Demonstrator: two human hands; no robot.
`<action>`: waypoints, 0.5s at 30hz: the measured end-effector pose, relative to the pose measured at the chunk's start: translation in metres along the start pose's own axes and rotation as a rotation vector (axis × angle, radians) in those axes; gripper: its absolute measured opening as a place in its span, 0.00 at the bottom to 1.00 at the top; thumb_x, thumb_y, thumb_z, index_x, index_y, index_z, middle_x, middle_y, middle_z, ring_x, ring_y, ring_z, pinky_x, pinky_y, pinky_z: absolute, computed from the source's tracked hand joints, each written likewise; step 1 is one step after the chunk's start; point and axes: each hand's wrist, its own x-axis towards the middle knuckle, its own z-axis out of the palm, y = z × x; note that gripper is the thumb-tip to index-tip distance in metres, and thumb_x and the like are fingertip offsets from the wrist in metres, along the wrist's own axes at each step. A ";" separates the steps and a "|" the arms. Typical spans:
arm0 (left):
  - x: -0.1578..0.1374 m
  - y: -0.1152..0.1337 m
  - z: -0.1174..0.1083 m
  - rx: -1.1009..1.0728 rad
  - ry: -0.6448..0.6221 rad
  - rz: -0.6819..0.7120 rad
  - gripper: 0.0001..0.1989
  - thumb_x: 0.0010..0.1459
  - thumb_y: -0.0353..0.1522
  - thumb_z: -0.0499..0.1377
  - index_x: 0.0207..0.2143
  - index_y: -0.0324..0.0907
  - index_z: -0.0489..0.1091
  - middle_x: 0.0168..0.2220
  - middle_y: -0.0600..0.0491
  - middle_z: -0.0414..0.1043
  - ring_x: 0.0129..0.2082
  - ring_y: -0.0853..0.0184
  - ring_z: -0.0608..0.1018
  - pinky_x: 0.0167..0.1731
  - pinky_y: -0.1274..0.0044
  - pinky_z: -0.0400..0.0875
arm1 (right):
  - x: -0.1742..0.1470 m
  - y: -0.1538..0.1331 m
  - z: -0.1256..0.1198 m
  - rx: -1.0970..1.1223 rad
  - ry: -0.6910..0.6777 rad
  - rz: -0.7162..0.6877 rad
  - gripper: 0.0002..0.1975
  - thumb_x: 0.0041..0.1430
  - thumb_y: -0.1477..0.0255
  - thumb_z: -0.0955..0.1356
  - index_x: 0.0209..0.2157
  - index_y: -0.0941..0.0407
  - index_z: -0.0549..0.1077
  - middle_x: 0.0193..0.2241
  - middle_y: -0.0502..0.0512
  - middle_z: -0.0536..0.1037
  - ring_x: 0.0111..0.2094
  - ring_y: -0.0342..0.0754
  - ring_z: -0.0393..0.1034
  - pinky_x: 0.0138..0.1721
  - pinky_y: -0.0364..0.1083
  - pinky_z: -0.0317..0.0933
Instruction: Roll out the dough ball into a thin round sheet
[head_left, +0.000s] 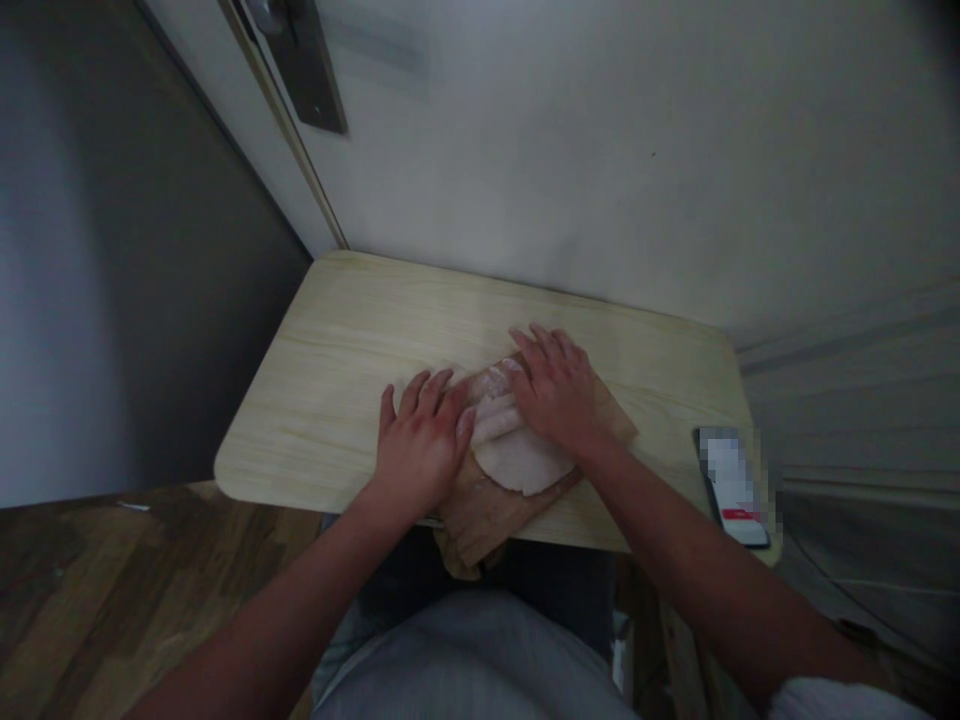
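A flat, pale sheet of dough [525,462] lies on a brown board or sheet [480,515], with white flour dusted near its far edge. Across the dough's far part runs a pale, roll-shaped ridge [496,420]; whether it is rolled dough or a separate rod I cannot tell. My left hand [421,440] rests palm down at the left end of this ridge, its fingers stretched out and spread. Over the right end lies my right hand [553,390], also palm down with fingers extended forward. Both palms hide the ends of the ridge.
The light wooden table [337,360] stands against a white door [570,150] with a metal handle plate [311,80]. A phone [731,490] lies at the table's right edge. Pale curtain-like cloth [862,420] hangs to the right; a grey panel [150,250] stands left.
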 end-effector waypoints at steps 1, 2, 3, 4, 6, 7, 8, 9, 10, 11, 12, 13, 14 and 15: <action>0.001 0.000 0.000 0.003 0.003 -0.006 0.21 0.69 0.40 0.47 0.62 0.49 0.65 0.65 0.50 0.63 0.66 0.52 0.61 0.64 0.50 0.49 | 0.001 -0.001 0.000 -0.001 0.003 0.008 0.26 0.70 0.60 0.57 0.65 0.50 0.62 0.66 0.56 0.63 0.65 0.62 0.52 0.62 0.62 0.47; 0.002 -0.001 0.000 0.005 0.006 -0.012 0.21 0.69 0.40 0.47 0.61 0.50 0.65 0.65 0.49 0.62 0.66 0.52 0.61 0.64 0.49 0.49 | 0.003 -0.001 0.001 0.000 0.006 0.015 0.25 0.70 0.60 0.57 0.65 0.50 0.62 0.65 0.56 0.63 0.65 0.62 0.52 0.62 0.62 0.47; 0.004 -0.001 0.000 0.009 0.009 -0.018 0.21 0.69 0.40 0.46 0.61 0.50 0.65 0.65 0.49 0.63 0.66 0.52 0.61 0.64 0.49 0.48 | 0.005 -0.002 0.001 0.002 0.008 0.022 0.25 0.70 0.60 0.57 0.65 0.50 0.63 0.65 0.56 0.63 0.65 0.62 0.52 0.62 0.62 0.47; 0.005 -0.001 0.000 0.011 0.012 -0.022 0.21 0.70 0.40 0.46 0.61 0.50 0.65 0.65 0.49 0.63 0.66 0.52 0.61 0.64 0.49 0.48 | 0.007 -0.002 0.002 0.006 0.009 0.026 0.25 0.70 0.60 0.57 0.65 0.50 0.63 0.65 0.57 0.63 0.65 0.62 0.53 0.62 0.62 0.47; 0.008 -0.002 0.000 0.015 0.018 -0.027 0.20 0.69 0.40 0.46 0.59 0.50 0.67 0.65 0.49 0.64 0.66 0.51 0.61 0.64 0.48 0.47 | 0.010 -0.002 0.003 0.020 0.016 0.031 0.25 0.70 0.59 0.57 0.65 0.50 0.63 0.65 0.58 0.63 0.64 0.62 0.53 0.61 0.62 0.47; 0.009 -0.002 -0.001 0.015 0.023 -0.029 0.20 0.69 0.40 0.46 0.59 0.50 0.67 0.64 0.49 0.64 0.66 0.51 0.61 0.64 0.47 0.47 | 0.012 -0.002 0.004 0.029 0.022 0.031 0.26 0.70 0.59 0.57 0.64 0.51 0.64 0.65 0.59 0.64 0.64 0.62 0.53 0.61 0.62 0.47; 0.011 -0.002 -0.001 0.013 0.029 -0.031 0.20 0.69 0.40 0.47 0.58 0.50 0.68 0.64 0.49 0.65 0.65 0.51 0.62 0.64 0.47 0.46 | 0.014 -0.002 0.005 0.040 0.030 0.032 0.26 0.70 0.59 0.57 0.64 0.51 0.64 0.64 0.60 0.64 0.64 0.62 0.53 0.61 0.63 0.47; 0.012 -0.002 -0.001 0.009 0.037 -0.034 0.20 0.69 0.40 0.47 0.58 0.50 0.69 0.63 0.49 0.66 0.65 0.51 0.62 0.64 0.46 0.46 | 0.016 -0.002 0.006 0.051 0.038 0.033 0.26 0.70 0.59 0.57 0.64 0.52 0.64 0.64 0.60 0.65 0.64 0.63 0.54 0.61 0.63 0.47; 0.013 -0.002 -0.002 0.004 0.045 -0.038 0.19 0.69 0.39 0.47 0.57 0.50 0.69 0.63 0.48 0.66 0.65 0.50 0.63 0.63 0.45 0.45 | 0.017 -0.002 0.006 0.063 0.044 0.035 0.26 0.70 0.58 0.57 0.64 0.52 0.65 0.64 0.61 0.65 0.64 0.63 0.54 0.61 0.63 0.47; 0.014 -0.002 -0.002 0.000 0.053 -0.043 0.19 0.69 0.39 0.48 0.57 0.50 0.70 0.62 0.48 0.67 0.64 0.50 0.63 0.63 0.45 0.45 | 0.018 -0.002 0.007 0.074 0.048 0.039 0.26 0.70 0.58 0.57 0.63 0.53 0.65 0.63 0.61 0.65 0.64 0.63 0.54 0.61 0.64 0.47; 0.015 -0.002 -0.002 -0.001 0.060 -0.048 0.19 0.68 0.39 0.48 0.56 0.50 0.70 0.62 0.48 0.67 0.64 0.50 0.64 0.63 0.44 0.44 | 0.019 -0.002 0.008 0.086 0.049 0.045 0.26 0.70 0.58 0.57 0.63 0.53 0.65 0.63 0.62 0.65 0.63 0.64 0.54 0.61 0.64 0.46; 0.016 -0.001 -0.002 0.002 0.066 -0.053 0.18 0.68 0.38 0.48 0.56 0.50 0.71 0.61 0.47 0.68 0.64 0.49 0.64 0.63 0.44 0.44 | 0.021 -0.003 0.009 0.096 0.050 0.053 0.26 0.69 0.58 0.57 0.63 0.53 0.66 0.63 0.62 0.66 0.63 0.64 0.54 0.61 0.65 0.46; 0.017 -0.001 -0.003 0.009 0.072 -0.059 0.18 0.68 0.38 0.49 0.55 0.50 0.71 0.61 0.47 0.68 0.63 0.49 0.64 0.63 0.44 0.44 | 0.022 -0.003 0.010 0.104 0.050 0.062 0.26 0.69 0.58 0.57 0.63 0.53 0.66 0.63 0.63 0.66 0.63 0.64 0.54 0.61 0.65 0.46; 0.018 -0.001 -0.003 0.020 0.075 -0.066 0.18 0.68 0.38 0.49 0.55 0.50 0.71 0.61 0.47 0.69 0.63 0.49 0.64 0.63 0.44 0.44 | 0.023 -0.003 0.010 0.110 0.052 0.069 0.26 0.69 0.58 0.57 0.63 0.54 0.66 0.63 0.63 0.66 0.63 0.64 0.54 0.60 0.66 0.46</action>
